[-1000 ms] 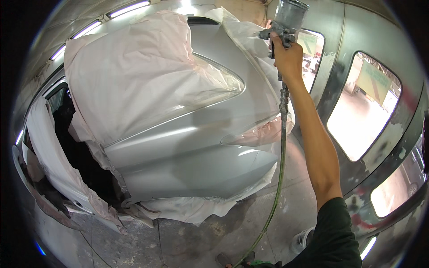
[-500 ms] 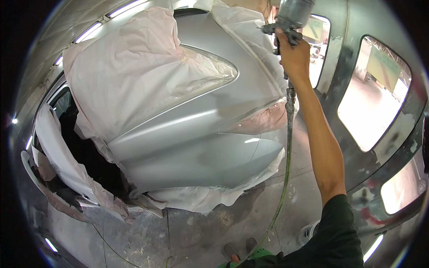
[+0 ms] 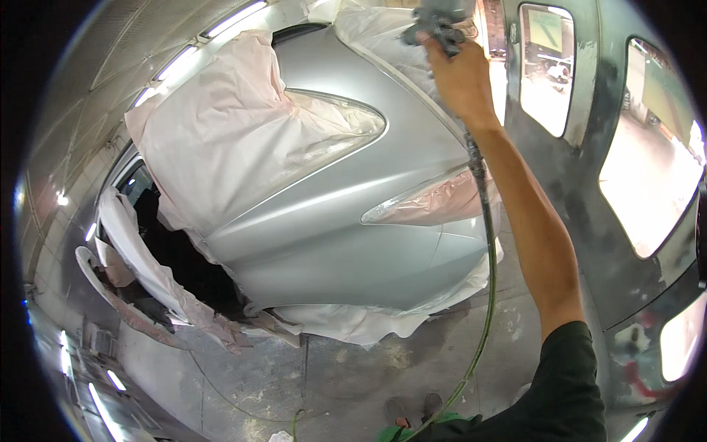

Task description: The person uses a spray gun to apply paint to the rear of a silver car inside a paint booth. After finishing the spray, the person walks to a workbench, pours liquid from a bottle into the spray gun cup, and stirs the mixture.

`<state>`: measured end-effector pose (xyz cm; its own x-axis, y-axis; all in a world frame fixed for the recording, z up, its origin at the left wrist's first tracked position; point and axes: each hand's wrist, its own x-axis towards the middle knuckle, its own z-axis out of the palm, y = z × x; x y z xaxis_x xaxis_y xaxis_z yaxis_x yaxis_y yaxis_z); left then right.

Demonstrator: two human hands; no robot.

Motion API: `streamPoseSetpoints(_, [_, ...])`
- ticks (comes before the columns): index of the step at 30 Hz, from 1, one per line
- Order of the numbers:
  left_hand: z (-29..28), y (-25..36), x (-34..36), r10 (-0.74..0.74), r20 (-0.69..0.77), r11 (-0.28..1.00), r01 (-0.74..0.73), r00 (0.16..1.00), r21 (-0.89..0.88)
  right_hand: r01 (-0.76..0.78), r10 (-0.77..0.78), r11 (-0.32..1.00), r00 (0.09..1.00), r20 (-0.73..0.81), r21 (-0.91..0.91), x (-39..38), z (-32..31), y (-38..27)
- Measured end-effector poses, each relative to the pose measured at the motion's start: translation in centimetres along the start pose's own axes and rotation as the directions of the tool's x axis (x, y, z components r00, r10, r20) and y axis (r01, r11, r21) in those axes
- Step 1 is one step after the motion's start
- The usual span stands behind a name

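My right hand (image 3: pixel 460 81) is closed round a dark paint-spattered spray gun (image 3: pixel 438 35), held high at the top centre-right, with its cup cut off by the top edge. A green hose (image 3: pixel 489 295) hangs from the gun down to the lower edge. Below and left of it is a silver car's rear quarter panel (image 3: pixel 339 261), with pale paper and plastic masking (image 3: pixel 199 147) over its upper part and pinkish masking (image 3: pixel 434 199) over a lamp. My left hand is not in view.
A grey booth wall (image 3: pixel 596 221) with bright windows stands close at the right. An open, paper-covered car door (image 3: pixel 129 228) is at the left, with striplights (image 3: pixel 236 18) above. My shoes (image 3: pixel 412 405) are on the grey concrete floor (image 3: pixel 368 376), where the hose and a thinner line lie.
My right hand and the spray gun have moved left in the frame, over the top of the panel. The car and windows have shifted rightward in view as my head turned.
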<state>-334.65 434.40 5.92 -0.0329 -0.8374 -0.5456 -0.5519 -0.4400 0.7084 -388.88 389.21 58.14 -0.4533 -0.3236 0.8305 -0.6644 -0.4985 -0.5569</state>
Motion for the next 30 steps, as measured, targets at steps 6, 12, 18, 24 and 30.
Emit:
streamPoseSetpoints(6, [0.7,5.8,-1.2,0.025,-0.097,0.955,0.005,0.995,0.297,-0.096,0.094,0.988,0.995,-0.022,-0.119,1.7,-3.9,2.7])
streamPoseSetpoints(12, [2.0,8.5,-2.7,0.049,-0.196,0.866,0.056,0.979,0.497,-0.031,0.025,0.997,0.997,0.071,0.077,1.4,-2.5,3.2])
streamPoseSetpoints(18, [3.9,11.6,-1.4,-0.047,-0.210,0.903,0.132,0.977,0.409,-0.252,0.128,0.949,0.859,0.496,0.190,0.3,-1.7,1.0])
streamPoseSetpoints(24, [5.9,15.7,-1.7,-0.038,-0.265,0.893,0.152,0.964,0.425,-0.071,0.022,0.977,0.971,0.237,0.200,1.5,0.6,3.2])
streamPoseSetpoints(30, [3.8,9.9,-0.7,-0.204,-0.239,0.968,0.233,0.949,0.096,-0.140,0.139,0.990,0.989,0.048,0.022,1.9,-0.3,1.5])
